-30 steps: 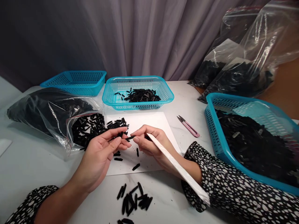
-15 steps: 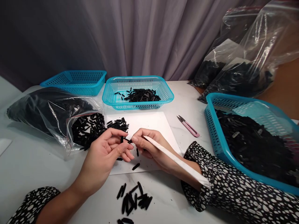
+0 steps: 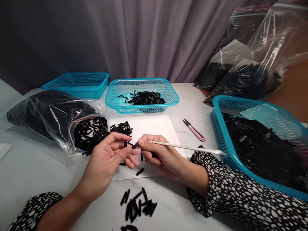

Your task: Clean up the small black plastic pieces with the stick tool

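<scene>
My left hand [image 3: 103, 166] pinches a small black strip-shaped piece [image 3: 135, 146] between thumb and fingers. Another dark piece shows at its fingertips. My right hand [image 3: 161, 154] is closed on a thin white stick-like tool [image 3: 187, 147], whose long end points right over the wrist. The right thumb and forefinger meet the far end of the black piece; the tool's working tip is hidden there. Below the hands lies a white sheet [image 3: 158, 125] with several loose black pieces. A small heap of similar pieces [image 3: 138, 207] lies nearer to me.
An open zip bag [image 3: 53, 112] spills black pieces at left. A blue basket [image 3: 141, 108] with black pieces stands behind the sheet, another blue basket [image 3: 96, 93] beside it. Pink thread snips [image 3: 194, 130] lie right of the sheet. At right are a fuller basket [image 3: 218, 134] and clear bags [image 3: 252, 73].
The white tool has swung in my right hand, its rear end rising and moving right from the sleeve. The pinched black piece shows more of its face. My left hand has barely moved.
</scene>
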Demonstrator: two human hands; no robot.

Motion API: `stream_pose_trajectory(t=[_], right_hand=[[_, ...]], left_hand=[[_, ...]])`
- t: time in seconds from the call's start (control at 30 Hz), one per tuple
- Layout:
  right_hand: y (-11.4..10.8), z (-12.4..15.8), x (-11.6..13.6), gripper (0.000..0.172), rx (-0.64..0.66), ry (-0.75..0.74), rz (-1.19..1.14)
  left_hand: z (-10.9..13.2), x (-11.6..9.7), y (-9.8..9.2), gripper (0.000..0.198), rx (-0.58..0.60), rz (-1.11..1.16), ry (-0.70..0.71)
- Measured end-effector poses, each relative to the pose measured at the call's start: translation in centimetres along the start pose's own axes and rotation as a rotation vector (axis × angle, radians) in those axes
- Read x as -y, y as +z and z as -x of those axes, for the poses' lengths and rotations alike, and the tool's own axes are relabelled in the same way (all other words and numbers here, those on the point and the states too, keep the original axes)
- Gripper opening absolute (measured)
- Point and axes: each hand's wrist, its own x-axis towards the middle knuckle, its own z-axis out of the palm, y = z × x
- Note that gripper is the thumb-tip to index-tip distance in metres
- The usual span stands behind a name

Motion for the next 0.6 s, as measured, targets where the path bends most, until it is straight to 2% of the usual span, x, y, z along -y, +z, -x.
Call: stream_pose_trajectory(t=[0.23,0.6], right_hand=[[-0.07,0.14,-0.05,0.033,0.037,0.049,-0.059],[-0.12,0.01,-0.05,0.028,0.04,-0.015,-0.03]], left_hand=[[0.15,-0.07,-0.05,0.022,0.023,0.056,0.002],[0.27,-0.33,-0.02,0.023,-0.005,0.01,0.027]])
